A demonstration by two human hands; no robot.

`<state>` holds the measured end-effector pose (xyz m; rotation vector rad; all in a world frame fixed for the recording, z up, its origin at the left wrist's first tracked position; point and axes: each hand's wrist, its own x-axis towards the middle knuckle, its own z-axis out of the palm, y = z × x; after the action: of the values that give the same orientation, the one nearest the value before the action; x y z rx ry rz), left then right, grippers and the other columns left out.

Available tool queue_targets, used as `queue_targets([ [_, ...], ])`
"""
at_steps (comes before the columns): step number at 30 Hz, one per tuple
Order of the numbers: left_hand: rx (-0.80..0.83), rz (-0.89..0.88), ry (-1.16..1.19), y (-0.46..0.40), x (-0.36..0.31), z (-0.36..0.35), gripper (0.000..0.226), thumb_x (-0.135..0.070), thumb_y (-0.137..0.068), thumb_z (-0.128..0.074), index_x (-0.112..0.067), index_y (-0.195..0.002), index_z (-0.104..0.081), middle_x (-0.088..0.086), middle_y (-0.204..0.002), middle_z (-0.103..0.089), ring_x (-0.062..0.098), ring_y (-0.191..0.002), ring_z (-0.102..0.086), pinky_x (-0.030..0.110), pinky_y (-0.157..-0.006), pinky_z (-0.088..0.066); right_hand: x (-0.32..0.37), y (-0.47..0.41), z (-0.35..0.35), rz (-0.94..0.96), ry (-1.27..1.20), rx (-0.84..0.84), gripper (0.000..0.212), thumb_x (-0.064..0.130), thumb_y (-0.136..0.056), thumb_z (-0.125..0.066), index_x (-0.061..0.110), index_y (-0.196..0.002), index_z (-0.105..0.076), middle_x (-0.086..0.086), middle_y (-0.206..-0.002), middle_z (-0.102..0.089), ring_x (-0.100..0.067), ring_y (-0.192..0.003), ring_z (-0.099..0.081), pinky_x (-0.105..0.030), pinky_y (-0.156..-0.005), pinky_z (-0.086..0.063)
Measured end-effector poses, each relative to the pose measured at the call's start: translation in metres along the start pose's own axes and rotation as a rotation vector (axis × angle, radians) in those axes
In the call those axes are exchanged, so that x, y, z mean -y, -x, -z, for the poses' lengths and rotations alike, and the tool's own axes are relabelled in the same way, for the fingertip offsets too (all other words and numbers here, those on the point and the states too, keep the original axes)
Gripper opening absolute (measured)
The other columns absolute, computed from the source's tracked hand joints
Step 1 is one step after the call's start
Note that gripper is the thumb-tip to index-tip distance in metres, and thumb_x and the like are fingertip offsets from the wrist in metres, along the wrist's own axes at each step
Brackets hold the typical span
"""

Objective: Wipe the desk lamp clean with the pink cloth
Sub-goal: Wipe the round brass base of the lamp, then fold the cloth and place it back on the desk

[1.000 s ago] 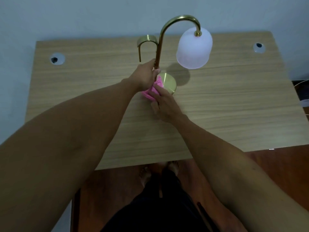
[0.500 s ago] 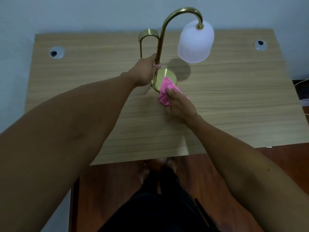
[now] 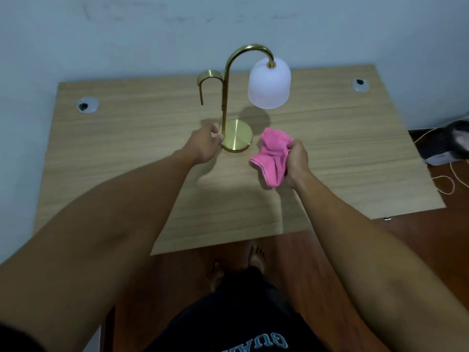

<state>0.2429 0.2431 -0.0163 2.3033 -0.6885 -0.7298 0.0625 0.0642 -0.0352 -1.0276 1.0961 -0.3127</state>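
The desk lamp stands mid-desk: round brass base (image 3: 238, 138), curved brass stem (image 3: 224, 97), a smaller brass hook (image 3: 208, 75) behind it and a white shade (image 3: 269, 85) hanging to the right. My left hand (image 3: 205, 144) is at the foot of the stem, its fingertips curled against the stem and the base's left edge. My right hand (image 3: 295, 161) grips the bunched pink cloth (image 3: 272, 158), held just right of the base and apart from it, above the desk top.
The wooden desk (image 3: 127, 153) has a cable hole at the far left (image 3: 87, 105) and one at the far right (image 3: 360, 85), with a blue wall right behind. A dark object (image 3: 451, 143) and cords lie on the floor at the right. My feet are below the desk's near edge.
My right hand has lifted the pink cloth off the brass base and drawn it to the right. My left hand has slid down the stem to its foot.
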Motion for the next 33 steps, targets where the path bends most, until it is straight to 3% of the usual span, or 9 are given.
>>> queue_targets([
  [5, -0.068, -0.033, 0.054, 0.002, -0.004, 0.005, 0.056, -0.040, -0.101, -0.054, -0.013, -0.148, -0.039, 0.017, -0.128, -0.064, 0.033, -0.114, -0.064, 0.037, -0.098, -0.048, -0.002, 0.009, -0.019, 0.046, -0.199, -0.057, 0.027, 0.019, -0.096, -0.042, 0.006, -0.110, -0.062, -0.016, -0.106, -0.065, -0.033, -0.083, -0.065, -0.055, -0.082, -0.058],
  [10, -0.201, -0.213, 0.167, -0.013, -0.036, 0.016, 0.044, -0.039, -0.098, -0.057, -0.022, -0.138, -0.049, 0.008, -0.111, -0.069, 0.017, -0.097, -0.064, 0.021, -0.075, -0.045, -0.019, 0.005, -0.064, -0.023, -0.067, -0.011, 0.028, 0.045, -0.097, -0.055, 0.023, -0.087, -0.068, -0.005, -0.055, -0.048, -0.023, -0.044, -0.047, -0.034, -0.047, -0.040],
  [14, -0.270, -0.219, 0.191, -0.022, -0.043, 0.014, 0.023, -0.033, -0.100, -0.053, -0.014, -0.113, -0.059, 0.010, -0.082, -0.067, 0.022, -0.075, -0.062, 0.036, -0.074, -0.054, -0.041, -0.007, -0.100, 0.031, 0.069, 0.062, 0.048, 0.044, -0.104, -0.045, 0.016, -0.143, -0.050, -0.014, -0.072, -0.064, -0.032, -0.062, -0.064, -0.046, -0.068, -0.057],
  [17, -0.266, -0.227, 0.163, -0.027, -0.039, 0.014, 0.021, -0.031, -0.100, -0.050, -0.016, -0.110, -0.060, 0.006, -0.085, -0.070, 0.025, -0.079, -0.068, 0.043, -0.079, -0.057, -0.058, -0.011, -0.115, 0.234, 0.677, -0.030, 0.039, 0.028, -0.105, -0.050, -0.001, -0.131, -0.055, -0.024, -0.122, -0.065, -0.038, -0.116, -0.060, -0.050, -0.108, -0.043],
  [21, -0.204, -0.235, 0.113, -0.029, -0.041, 0.019, 0.022, -0.031, -0.100, -0.046, -0.016, -0.111, -0.058, 0.006, -0.092, -0.070, 0.028, -0.089, -0.069, 0.047, -0.086, -0.057, -0.078, 0.001, -0.144, 0.259, 1.120, -0.093, 0.035, 0.027, -0.101, -0.056, -0.003, -0.117, -0.063, -0.030, -0.117, -0.066, -0.046, -0.118, -0.058, -0.057, -0.109, -0.040],
  [24, -0.173, -0.220, 0.079, -0.030, -0.042, 0.021, 0.023, -0.033, -0.101, -0.045, -0.016, -0.113, -0.056, 0.010, -0.097, -0.070, 0.028, -0.093, -0.068, 0.049, -0.089, -0.057, -0.074, 0.017, -0.166, 0.163, 0.765, -0.051, 0.036, 0.032, -0.103, -0.054, 0.000, -0.118, -0.061, -0.029, -0.118, -0.066, -0.043, -0.110, -0.063, -0.053, -0.093, -0.056],
  [27, -0.144, -0.207, 0.091, -0.031, -0.043, 0.021, 0.022, -0.033, -0.102, -0.046, -0.017, -0.113, -0.056, 0.008, -0.100, -0.069, 0.026, -0.096, -0.068, 0.048, -0.091, -0.057, -0.065, 0.029, -0.168, -0.041, 0.278, 0.114, 0.032, 0.048, -0.102, -0.048, 0.019, -0.094, -0.061, -0.009, -0.083, -0.076, -0.026, -0.078, -0.074, -0.045, -0.082, -0.062],
  [29, -0.117, -0.190, 0.092, -0.029, -0.043, 0.024, 0.018, -0.034, -0.102, -0.047, -0.021, -0.110, -0.055, 0.005, -0.101, -0.068, 0.026, -0.099, -0.066, 0.047, -0.094, -0.055, -0.053, 0.034, -0.156, -0.110, 0.029, 0.219, 0.029, 0.037, -0.098, -0.051, 0.014, -0.110, -0.066, -0.009, -0.094, -0.076, -0.029, -0.082, -0.073, -0.053, -0.090, -0.059],
  [33, -0.068, -0.165, 0.034, -0.013, -0.042, 0.028, 0.032, -0.038, -0.104, -0.046, -0.016, -0.126, -0.054, 0.005, -0.115, -0.067, 0.026, -0.105, -0.064, 0.035, -0.090, -0.049, -0.024, 0.040, -0.103, -0.297, -0.265, 0.367, 0.038, 0.018, -0.098, -0.044, -0.001, -0.129, -0.053, -0.022, -0.110, -0.065, -0.028, -0.078, -0.072, -0.039, -0.066, -0.062],
])
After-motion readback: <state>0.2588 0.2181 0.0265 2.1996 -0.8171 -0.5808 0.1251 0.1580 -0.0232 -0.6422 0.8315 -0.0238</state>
